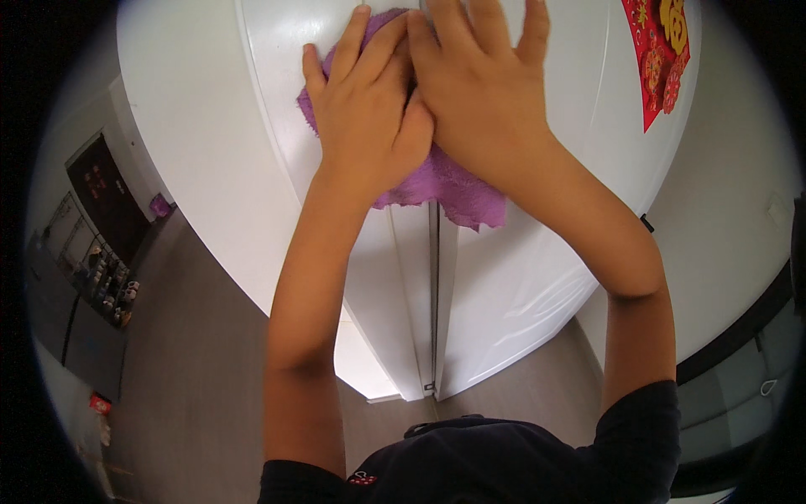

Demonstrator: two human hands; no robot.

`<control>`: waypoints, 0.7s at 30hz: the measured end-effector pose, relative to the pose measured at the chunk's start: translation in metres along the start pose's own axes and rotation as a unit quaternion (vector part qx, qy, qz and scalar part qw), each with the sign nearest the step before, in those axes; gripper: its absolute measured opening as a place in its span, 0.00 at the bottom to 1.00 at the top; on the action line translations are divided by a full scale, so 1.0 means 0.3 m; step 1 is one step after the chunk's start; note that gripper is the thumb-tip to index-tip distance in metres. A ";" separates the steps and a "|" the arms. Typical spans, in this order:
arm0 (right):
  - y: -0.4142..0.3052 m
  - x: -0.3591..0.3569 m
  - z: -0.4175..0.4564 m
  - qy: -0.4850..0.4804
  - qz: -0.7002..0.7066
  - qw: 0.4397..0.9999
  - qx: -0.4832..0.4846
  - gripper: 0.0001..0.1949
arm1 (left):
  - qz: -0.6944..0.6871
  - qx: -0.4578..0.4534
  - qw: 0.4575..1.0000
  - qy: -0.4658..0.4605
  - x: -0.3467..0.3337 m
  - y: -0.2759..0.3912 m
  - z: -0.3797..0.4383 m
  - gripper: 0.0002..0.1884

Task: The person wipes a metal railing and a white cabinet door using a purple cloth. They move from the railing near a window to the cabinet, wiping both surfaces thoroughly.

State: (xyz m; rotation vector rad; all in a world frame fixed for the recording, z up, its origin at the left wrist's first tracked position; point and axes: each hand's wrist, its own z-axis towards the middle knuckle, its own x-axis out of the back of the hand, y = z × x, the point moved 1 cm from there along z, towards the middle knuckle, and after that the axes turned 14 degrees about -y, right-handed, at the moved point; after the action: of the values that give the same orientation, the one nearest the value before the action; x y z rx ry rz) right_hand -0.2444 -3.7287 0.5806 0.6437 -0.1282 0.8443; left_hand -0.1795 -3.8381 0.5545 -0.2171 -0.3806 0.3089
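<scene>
A purple towelling cloth (pixel 434 183) lies against a white door (pixel 522 264) and the white door frame (pixel 403 252) beside it. My left hand (pixel 365 113) presses on the cloth, its fingers spread and pointing up. Close beside it, my right hand (pixel 485 88) also bears on the cloth, with its fingers apart and some tips cut off by the top of the view. The two hands meet near the thumbs. Below my right wrist hangs a loose, ragged edge of the cloth. What lies under both palms is hidden.
A red paper decoration (pixel 661 57) is on the door's upper right. To the left are a dark door (pixel 107 195), a rack with shoes (pixel 113 283) and grey-brown floor (pixel 189 353). A dark-framed window or glass panel (pixel 730 390) stands at the right.
</scene>
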 end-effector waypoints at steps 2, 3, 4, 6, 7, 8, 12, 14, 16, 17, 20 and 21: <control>0.019 -0.026 -0.021 0.074 -0.004 0.997 0.023 0.19 | -0.043 0.016 0.999 0.010 -0.021 0.023 0.002 0.22; 0.021 -0.065 -0.023 0.155 -0.023 0.987 0.029 0.14 | -0.075 0.023 0.997 0.019 -0.027 0.041 0.000 0.22; 0.011 -0.090 -0.027 0.235 -0.038 0.971 0.034 0.09 | -0.103 0.030 0.994 0.027 -0.025 0.050 -0.009 0.21; -0.020 -0.112 -0.051 0.205 -0.044 0.977 0.048 0.07 | -0.103 0.040 0.993 0.045 -0.051 0.049 -0.061 0.19; -0.039 -0.120 -0.068 0.189 -0.051 0.979 0.055 0.07 | -0.105 0.045 0.992 0.056 -0.074 0.049 -0.095 0.19; -0.053 -0.133 -0.098 0.158 -0.050 0.984 0.061 0.06 | -0.103 0.047 0.992 0.051 -0.091 0.060 -0.129 0.19; -0.113 -0.168 -0.238 0.077 -0.055 0.992 0.080 0.07 | -0.101 0.066 0.992 0.033 -0.131 0.132 -0.264 0.19; -0.145 -0.184 -0.290 0.053 -0.045 0.993 0.094 0.06 | -0.097 0.076 0.992 0.021 -0.150 0.153 -0.333 0.19; -0.173 -0.201 -0.342 0.021 -0.029 0.993 0.116 0.06 | -0.095 0.080 0.992 0.008 -0.179 0.172 -0.411 0.19; -0.187 -0.218 -0.375 0.017 -0.019 0.991 0.132 0.06 | -0.095 0.086 0.992 0.011 -0.200 0.189 -0.457 0.19; -0.239 -0.275 -0.493 -0.024 0.008 0.983 0.180 0.08 | -0.087 0.096 0.991 -0.028 -0.259 0.232 -0.614 0.20; -0.265 -0.288 -0.534 -0.054 0.016 0.979 0.195 0.09 | -0.080 0.100 0.990 -0.060 -0.268 0.248 -0.672 0.21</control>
State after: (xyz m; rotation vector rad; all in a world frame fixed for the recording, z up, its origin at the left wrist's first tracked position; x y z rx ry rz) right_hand -0.2669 -3.7317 0.3833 1.0597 -0.0699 0.8725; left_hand -0.1896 -3.8259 0.3258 0.0291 -0.4791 0.2008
